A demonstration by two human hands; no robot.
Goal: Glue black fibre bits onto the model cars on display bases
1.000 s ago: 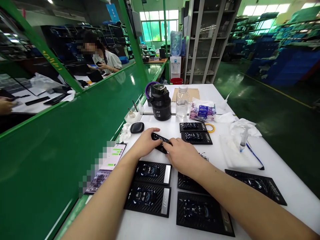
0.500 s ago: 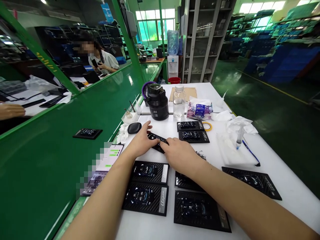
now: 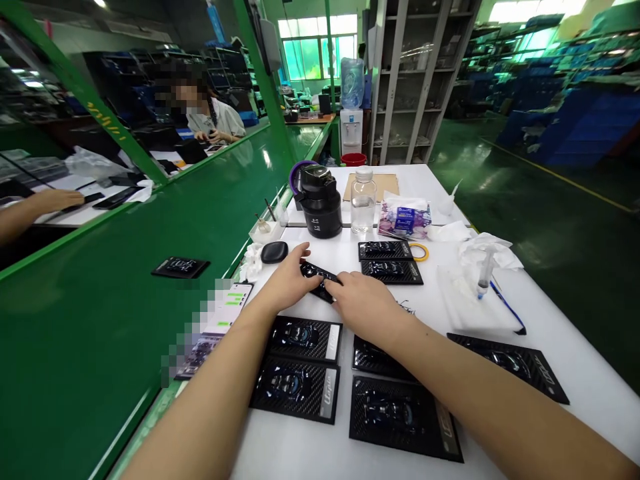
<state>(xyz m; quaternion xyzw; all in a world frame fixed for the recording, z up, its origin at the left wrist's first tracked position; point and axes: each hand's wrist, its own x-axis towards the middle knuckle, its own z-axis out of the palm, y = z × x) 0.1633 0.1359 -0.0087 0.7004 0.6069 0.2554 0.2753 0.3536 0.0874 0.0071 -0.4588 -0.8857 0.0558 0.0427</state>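
Note:
Both hands are on a small black panel (image 3: 319, 280) with a glossy raised car shape, tilted at an angle over the white table. My left hand (image 3: 289, 283) grips its left end, thumb on the top face and fingers around the far edge. My right hand (image 3: 364, 301) closes on the right end, its fingertips close to the left thumb. Similar carbon-patterned car panels lie about: a left panel (image 3: 295, 390) with a silver label, a right panel (image 3: 403, 417), and another panel (image 3: 510, 367) beyond my right forearm. A farther panel (image 3: 391, 271) lies in a pair behind my hands.
At the back stand a black jug (image 3: 321, 207) and a clear bottle (image 3: 363, 203). A tape roll (image 3: 420, 252), syringe (image 3: 485, 277) and white cloth (image 3: 453, 293) lie to the right. Left are a black oval case (image 3: 274, 252) and a phone (image 3: 227, 310). A co-worker (image 3: 217, 123) sits across the green partition.
The view has shifted slightly, while both my hands stay on the panel. Across the partition, the co-worker's hands have lowered, and another person's hand at far left has reached further right.

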